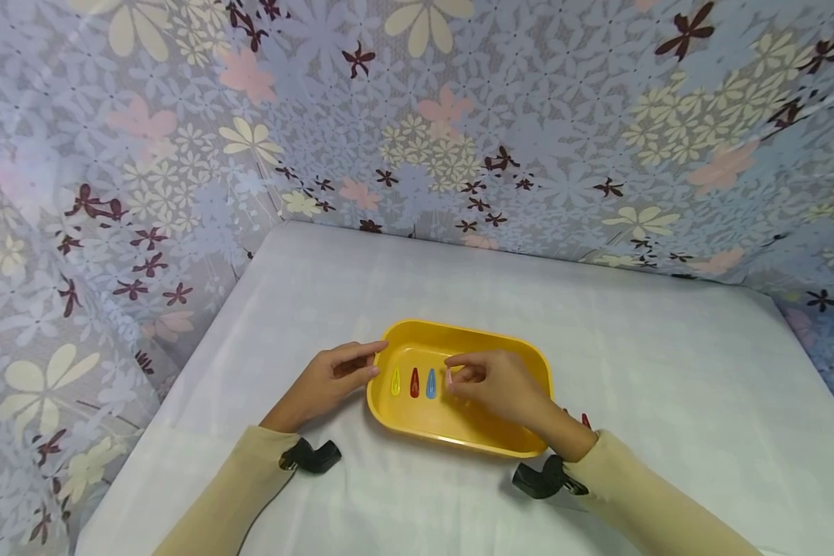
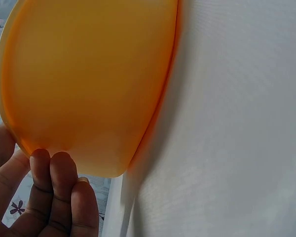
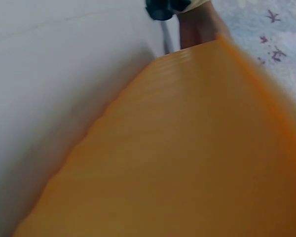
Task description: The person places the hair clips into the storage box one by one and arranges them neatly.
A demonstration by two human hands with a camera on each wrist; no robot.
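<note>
A yellow tray (image 1: 452, 442) lies on the white-covered table. Inside it, a yellow clip (image 1: 395, 381), a red clip (image 1: 415, 382) and a blue clip (image 1: 431, 384) stand in a row, side by side. My right hand (image 1: 503, 382) is over the tray, pinching a small pink clip (image 1: 448, 377) just right of the blue one. My left hand (image 1: 333, 378) rests at the tray's left end, fingers fairly straight; the left wrist view shows those fingers (image 2: 61, 190) against the tray's outer wall (image 2: 89, 98). Only the tray's side (image 3: 177, 148) fills the blurred right wrist view.
Something small and red (image 1: 585, 421) lies on the table beside my right wrist, partly hidden by it. Black wrist cameras sit on both sleeves, close to the tray's front. Flower-patterned cloth (image 1: 403, 116) hangs behind the table and at its left.
</note>
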